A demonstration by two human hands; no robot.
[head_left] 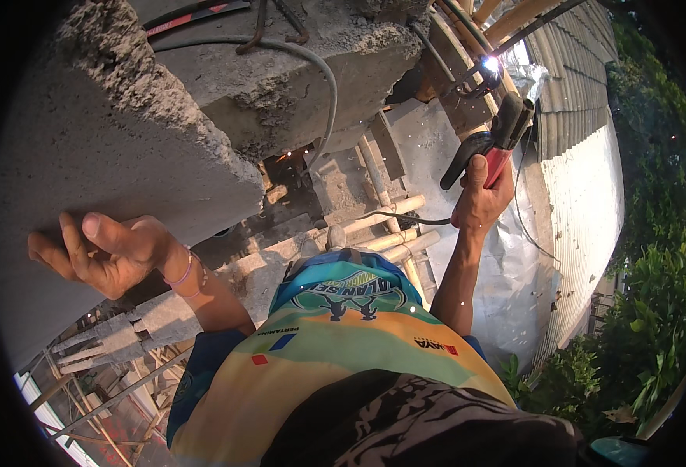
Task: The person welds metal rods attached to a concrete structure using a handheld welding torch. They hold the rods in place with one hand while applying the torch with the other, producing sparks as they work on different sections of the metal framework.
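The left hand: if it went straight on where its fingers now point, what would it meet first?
Most likely the grey concrete block: its flat face spreads behind and beyond the fingers of the left hand. Depth is unclear here, so I cannot tell whether they touch it.

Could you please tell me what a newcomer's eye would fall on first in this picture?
Probably the white-violet glare at upper right, just beyond the red-and-black welding holder gripped in the right hand. Next, perhaps, the left hand, loosely open by the large concrete block at left.
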